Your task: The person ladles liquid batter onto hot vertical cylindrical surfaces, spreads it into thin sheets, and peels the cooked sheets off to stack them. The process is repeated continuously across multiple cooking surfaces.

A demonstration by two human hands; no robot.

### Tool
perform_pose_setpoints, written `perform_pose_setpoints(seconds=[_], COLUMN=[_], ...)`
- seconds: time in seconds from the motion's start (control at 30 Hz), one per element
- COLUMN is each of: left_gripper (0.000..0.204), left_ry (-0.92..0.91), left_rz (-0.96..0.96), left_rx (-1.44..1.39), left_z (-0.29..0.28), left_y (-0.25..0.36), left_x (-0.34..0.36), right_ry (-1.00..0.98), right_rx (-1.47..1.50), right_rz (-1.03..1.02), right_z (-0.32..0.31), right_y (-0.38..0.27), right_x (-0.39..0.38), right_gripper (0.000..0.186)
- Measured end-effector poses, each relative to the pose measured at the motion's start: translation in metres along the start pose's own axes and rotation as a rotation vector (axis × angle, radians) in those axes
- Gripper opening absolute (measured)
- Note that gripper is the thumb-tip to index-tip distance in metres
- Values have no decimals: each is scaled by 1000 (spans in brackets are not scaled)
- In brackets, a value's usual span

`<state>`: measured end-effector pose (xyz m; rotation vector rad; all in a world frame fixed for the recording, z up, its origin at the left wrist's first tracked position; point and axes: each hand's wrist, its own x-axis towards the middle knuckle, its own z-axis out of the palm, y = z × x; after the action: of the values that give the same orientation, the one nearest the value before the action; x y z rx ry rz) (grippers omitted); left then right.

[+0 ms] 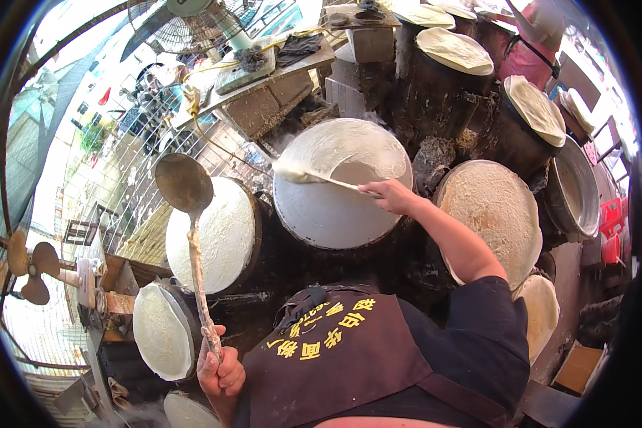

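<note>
My left hand [222, 369] is closed around the batter-crusted handle of a long ladle [184, 184], which stands upright with its dark metal bowl at the top. My right hand [392, 197] reaches over a round griddle [339, 217] in the middle. It grips the thin handle of a spreader [298, 173], whose head is coated in white batter and lies at the griddle's left side. White batter [339, 137] covers the far part of the surface in an arc; the near part is smooth and uncoated. Steam hazes its far rim.
More round griddles carry pale flatbreads: one close on the left [210, 235], another on the right [488, 214], and several farther off. A metal basin [579, 187] sits at right. A fan [185, 21] and a plank table [264, 75] stand beyond. A person in pink [528, 53] is at the far right.
</note>
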<state>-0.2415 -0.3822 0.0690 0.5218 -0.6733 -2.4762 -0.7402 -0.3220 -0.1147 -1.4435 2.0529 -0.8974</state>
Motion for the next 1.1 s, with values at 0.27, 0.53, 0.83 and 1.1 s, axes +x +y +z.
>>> perform_pose_setpoints(seconds=[0.27, 0.53, 0.83, 1.1], left_gripper=[51, 53, 55, 53], left_ry=[-1, 12, 33, 8], left_rz=[-25, -20, 10, 9], left_rx=[-11, 38, 25, -43], left_z=[17, 20, 22, 31], left_y=[-6, -11, -18, -24], left_x=[12, 4, -3, -2], right_ry=[235, -88, -140, -30], right_rx=[-107, -31, -172, -303], right_rz=[19, 32, -80, -123], right_z=[-10, -40, -52, -40], right_y=[37, 26, 37, 24], right_x=[38, 11, 8, 35], right_gripper=[39, 32, 31, 35])
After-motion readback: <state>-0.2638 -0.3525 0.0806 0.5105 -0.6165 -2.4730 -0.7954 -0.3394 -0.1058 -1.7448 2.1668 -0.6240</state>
